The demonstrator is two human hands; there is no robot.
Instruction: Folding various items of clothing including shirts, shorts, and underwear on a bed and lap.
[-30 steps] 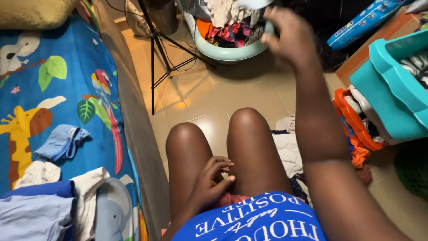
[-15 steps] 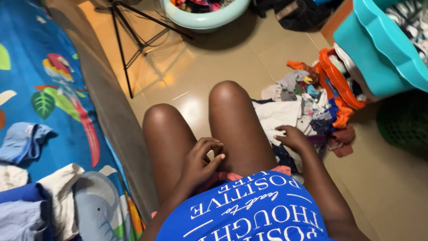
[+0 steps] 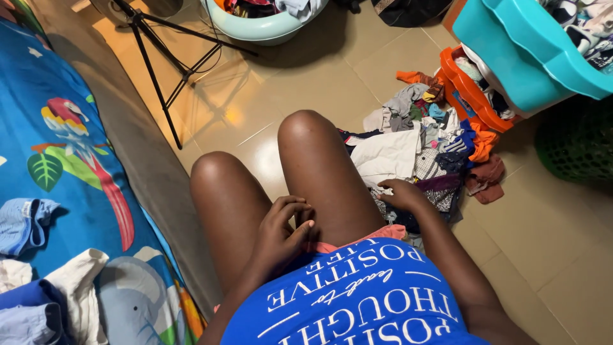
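I sit with bare knees over a tiled floor. My left hand [image 3: 284,230] rests between my thighs with curled fingers and holds nothing. My right hand [image 3: 401,194] reaches down beside my right thigh onto a heap of mixed clothes [image 3: 424,150] on the floor. Its fingers press on a patterned dark garment at the heap's near edge; whether they grip it is unclear. A white cloth [image 3: 386,156] lies just beyond the hand.
A blue animal-print bedsheet [image 3: 64,166] with folded clothes [image 3: 38,300] is at my left. A tripod stand [image 3: 159,64] and a pale green basin [image 3: 255,29] of clothes stand ahead. Teal tubs [image 3: 511,48], an orange basket [image 3: 469,92] and a green basket [image 3: 575,147] stand right.
My right arm came down from the basin ahead to the clothes heap by my right thigh. The view tilted downward and right. My left hand stayed between my thighs.
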